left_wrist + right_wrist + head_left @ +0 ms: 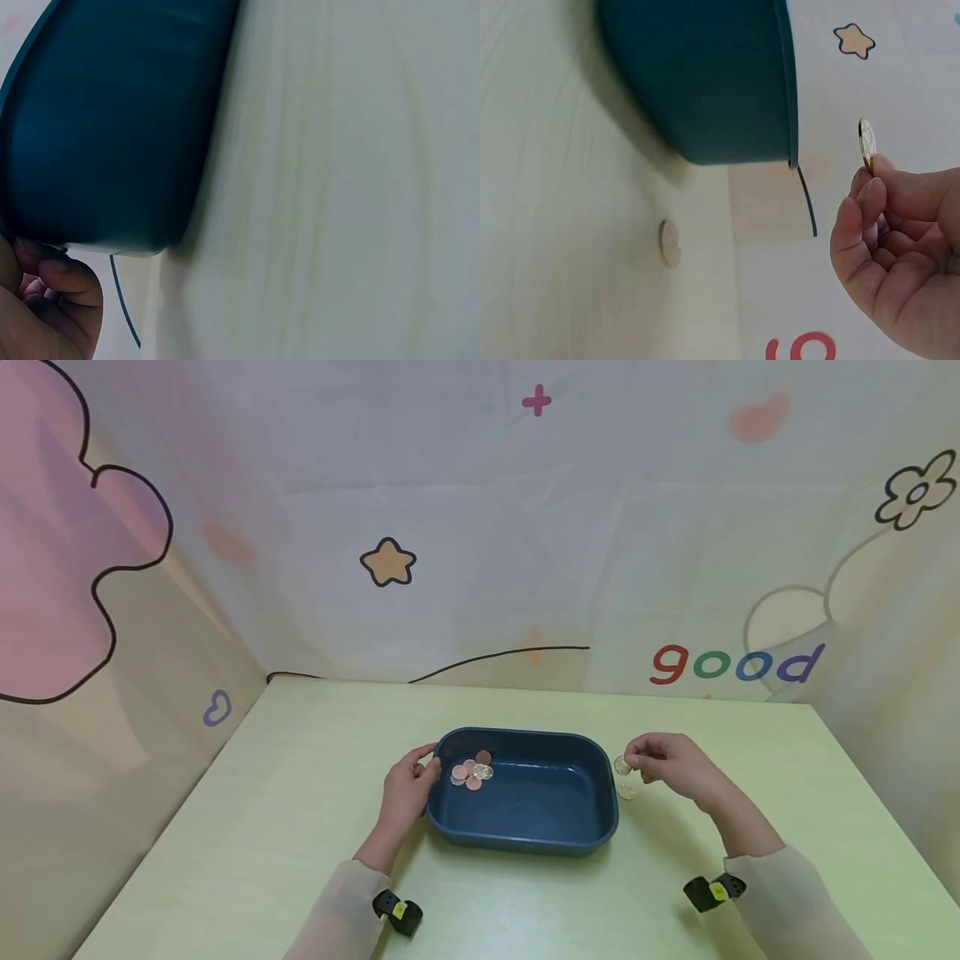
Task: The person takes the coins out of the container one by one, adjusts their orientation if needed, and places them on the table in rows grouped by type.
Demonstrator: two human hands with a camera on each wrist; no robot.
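Note:
A dark blue rectangular basin (pixel 525 839) stands on the table, with several copper and silvery-gold coins (pixel 472 771) grouped at its left end inside. My left hand (pixel 408 787) grips the basin's left rim between thumb and fingers; the left wrist view shows that hand (pixel 56 300) at the basin's end wall (pixel 112 135). Just beyond the right rim, my right hand (pixel 671 764) pinches one gold-coloured coin (pixel 622 765) between thumb and fingertips, raised above the table in the right wrist view, where the coin (pixel 867 142) is seen nearly edge-on. Another coin (pixel 626 792) lies on the table beside the basin's right side.
The pale green table (pixel 300 760) extends around the basin. A patterned cloth (pixel 480 527) with a star, a heart and the word "good" hangs behind and at the sides. Black wrist devices (pixel 397 912) sit on both sleeves.

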